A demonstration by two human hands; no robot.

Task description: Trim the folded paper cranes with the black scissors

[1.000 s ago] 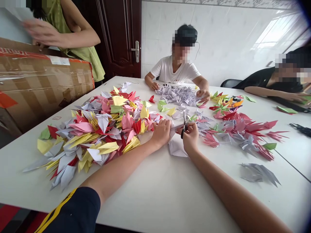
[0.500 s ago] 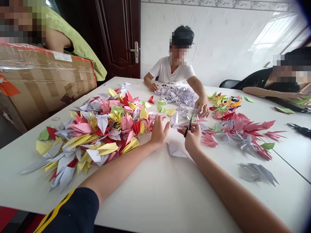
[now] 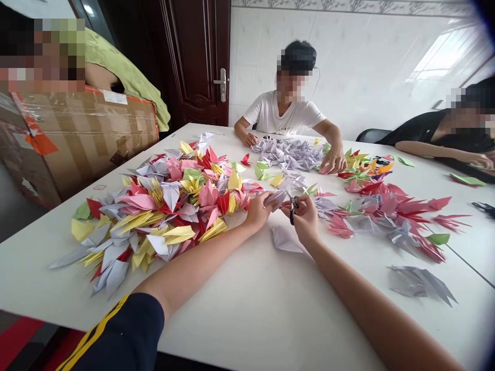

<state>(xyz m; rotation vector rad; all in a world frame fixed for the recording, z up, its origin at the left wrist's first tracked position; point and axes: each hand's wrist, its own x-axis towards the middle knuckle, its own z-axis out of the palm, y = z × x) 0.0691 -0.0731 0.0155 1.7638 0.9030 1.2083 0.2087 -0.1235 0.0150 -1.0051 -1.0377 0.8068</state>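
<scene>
My left hand [image 3: 260, 211] is closed on a pale lilac folded paper piece [image 3: 276, 199], which points toward my other hand. In my right hand [image 3: 304, 216] is a pair of black-handled scissors [image 3: 294, 206], its blades aimed away from me near the paper. Left of my left hand spreads a big heap of folded paper pieces [image 3: 170, 196] in red, pink, yellow, green and lilac. A loose white folded paper [image 3: 285, 239] lies on the table just below, between my two wrists.
A person in a white shirt [image 3: 286, 113] sits opposite, reaching over a lilac paper pile [image 3: 290, 153]. Pink and lilac papers [image 3: 386, 206] lie at right, with crumpled grey paper [image 3: 417, 281] nearer. A person in black [image 3: 421, 129] sits far right; a cardboard box [image 3: 96, 134] stands left.
My left hand has closed on a lilac folded paper. The scissors have tilted in my right hand. The person opposite has moved a hand away from my scissors, back toward the colored papers.
</scene>
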